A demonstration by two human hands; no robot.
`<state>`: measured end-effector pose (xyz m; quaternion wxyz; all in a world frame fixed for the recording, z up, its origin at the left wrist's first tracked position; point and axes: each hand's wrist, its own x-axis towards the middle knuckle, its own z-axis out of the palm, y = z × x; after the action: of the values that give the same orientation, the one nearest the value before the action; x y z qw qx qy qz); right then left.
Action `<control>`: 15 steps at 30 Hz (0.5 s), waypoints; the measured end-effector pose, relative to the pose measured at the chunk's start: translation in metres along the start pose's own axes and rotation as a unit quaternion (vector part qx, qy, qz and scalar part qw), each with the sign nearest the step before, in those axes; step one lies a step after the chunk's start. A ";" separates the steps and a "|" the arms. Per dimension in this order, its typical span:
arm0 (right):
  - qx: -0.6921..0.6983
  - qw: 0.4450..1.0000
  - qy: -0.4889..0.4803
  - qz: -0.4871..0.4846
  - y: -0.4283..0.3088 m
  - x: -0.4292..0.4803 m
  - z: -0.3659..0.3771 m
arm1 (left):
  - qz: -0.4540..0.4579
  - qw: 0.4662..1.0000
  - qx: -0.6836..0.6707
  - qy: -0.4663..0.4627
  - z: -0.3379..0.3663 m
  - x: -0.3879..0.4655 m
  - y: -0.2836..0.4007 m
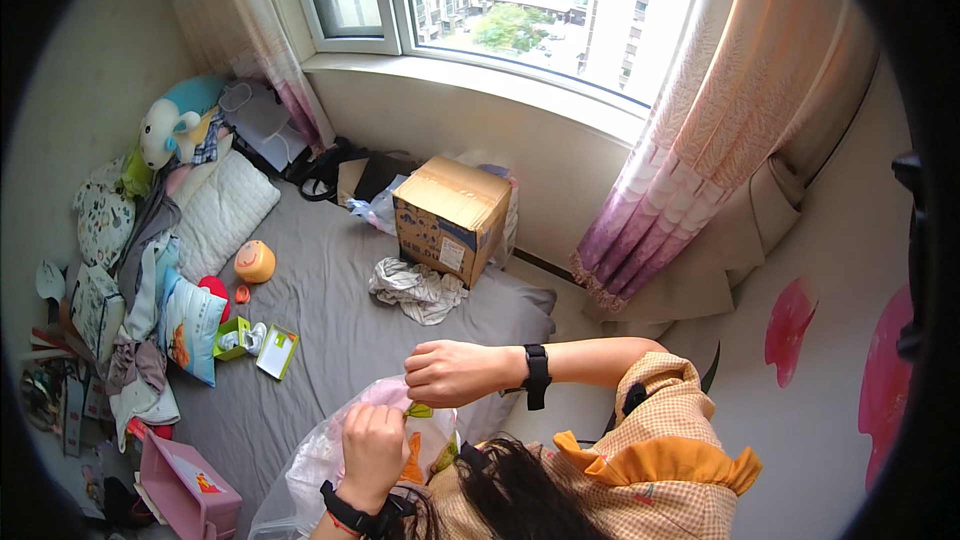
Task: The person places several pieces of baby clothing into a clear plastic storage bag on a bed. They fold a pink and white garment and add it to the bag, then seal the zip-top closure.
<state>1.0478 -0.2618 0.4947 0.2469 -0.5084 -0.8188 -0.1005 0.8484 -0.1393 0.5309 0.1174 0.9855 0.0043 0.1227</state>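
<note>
My left hand [373,441] is closed on the rim of a translucent plastic bag [296,484] in front of my body. My right hand [450,373] grips the same bag close by, slightly higher and to the right, with its fingers curled. Pink, orange and green patches show on or through the bag between the hands; whether they are print or contents I cannot tell. Part of the bag is hidden behind my left hand. Both wrists wear black straps.
A grey-sheeted bed [322,270] lies ahead, bearing a cardboard box [450,214], a crumpled striped cloth [418,290], an orange smiling container [255,262] and a small green box [232,337]. Pillows and clothes line the left side. A pink bin [187,484] stands lower left.
</note>
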 end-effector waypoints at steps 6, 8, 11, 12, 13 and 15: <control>0.090 0.995 0.036 0.001 -0.006 0.011 0.015 | 0.032 0.999 0.014 0.026 0.010 -0.004 -0.008; 0.104 0.994 0.035 0.013 -0.008 0.012 0.016 | 0.039 0.999 0.008 0.033 0.007 -0.004 -0.008; 0.092 0.995 0.027 0.027 -0.009 0.013 0.011 | 0.026 0.999 -0.001 0.038 -0.002 -0.005 -0.006; 0.078 0.996 0.024 0.026 -0.009 0.014 0.009 | 0.016 0.999 0.004 0.043 -0.005 -0.008 -0.005; 0.064 0.997 0.014 0.028 -0.008 0.015 0.006 | 0.008 0.999 0.013 0.048 -0.008 -0.009 -0.005; 0.062 0.997 0.028 0.025 -0.006 0.017 0.003 | 0.002 0.999 -0.002 0.033 -0.010 -0.011 -0.008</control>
<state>1.0357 -0.2499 0.5007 0.3030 -0.5097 -0.8032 -0.0571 0.8350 -0.1297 0.5358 0.1190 0.9806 0.0061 0.1554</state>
